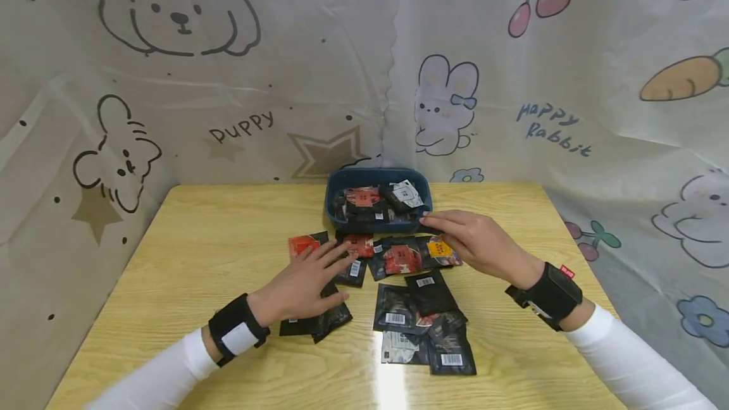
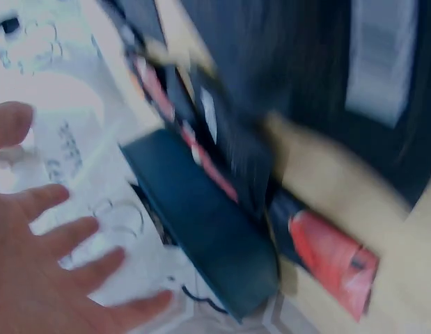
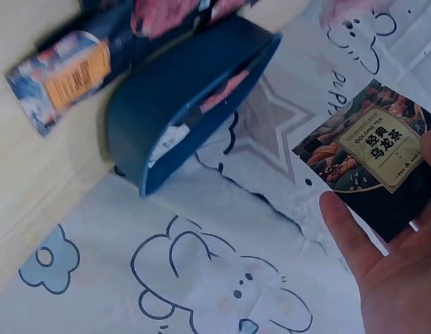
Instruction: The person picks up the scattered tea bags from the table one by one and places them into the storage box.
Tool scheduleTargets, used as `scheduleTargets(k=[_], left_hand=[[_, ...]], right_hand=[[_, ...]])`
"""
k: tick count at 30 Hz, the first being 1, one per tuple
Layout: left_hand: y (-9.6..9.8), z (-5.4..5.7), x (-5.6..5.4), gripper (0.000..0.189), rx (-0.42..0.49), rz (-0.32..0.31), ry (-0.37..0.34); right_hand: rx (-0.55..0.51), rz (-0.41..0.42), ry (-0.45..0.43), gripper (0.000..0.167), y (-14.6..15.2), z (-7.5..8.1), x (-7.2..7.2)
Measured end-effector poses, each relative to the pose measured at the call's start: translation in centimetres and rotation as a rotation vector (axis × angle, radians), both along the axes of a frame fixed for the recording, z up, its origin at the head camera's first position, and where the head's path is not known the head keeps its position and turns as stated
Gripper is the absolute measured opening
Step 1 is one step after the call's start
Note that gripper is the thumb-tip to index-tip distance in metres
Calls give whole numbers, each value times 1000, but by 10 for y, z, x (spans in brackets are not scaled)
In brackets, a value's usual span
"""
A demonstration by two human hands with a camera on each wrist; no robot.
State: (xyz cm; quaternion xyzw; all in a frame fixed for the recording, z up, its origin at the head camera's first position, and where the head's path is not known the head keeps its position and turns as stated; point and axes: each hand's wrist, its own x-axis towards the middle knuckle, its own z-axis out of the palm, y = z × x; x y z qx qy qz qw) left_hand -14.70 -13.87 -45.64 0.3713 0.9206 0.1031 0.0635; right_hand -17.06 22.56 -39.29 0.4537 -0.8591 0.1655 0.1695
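Observation:
My right hand [image 1: 481, 242] is at the near right corner of the blue bin [image 1: 376, 228]. In the right wrist view it pinches an oolong tea sachet [image 3: 375, 156] between thumb and fingers, a black packet with a gold label. My left hand [image 1: 299, 286], fingers spread, is over the left tea sachets and partly hides them in the head view; its palm [image 2: 34, 264] looks to hold nothing. Beside it lies a sachet with a red label [image 1: 302, 245]. More sachets lie inside the bin, among them one with a white label [image 1: 407, 193].
Before the bin lie sachets with a red label [image 1: 401, 258] and a yellow label [image 1: 440, 249]. Nearer me is a loose heap of black sachets [image 1: 431, 293], several showing barcodes. The wooden table [image 1: 228, 220] ends at a patterned cloth [image 1: 256, 81] behind and at the right.

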Motion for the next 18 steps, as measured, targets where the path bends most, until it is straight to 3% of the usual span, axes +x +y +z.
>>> scheduleTargets(k=[3,6,10,18], left_hand=[[-4,-5,22,84,-94,146,-151],[-6,-11,38,91,-152,228,-256],[-7,-23,48,88,-134,200,-294],[-8,-30,50,75,-84,123,-196]], right_hand=[[-8,-29,-15,40,-2,5,-16],[1,-59,-23,39,-5,5,-33],[11,-89,-24,38,-12,-1,-54],[57,-144,-45,36,-28,-25,-97]])
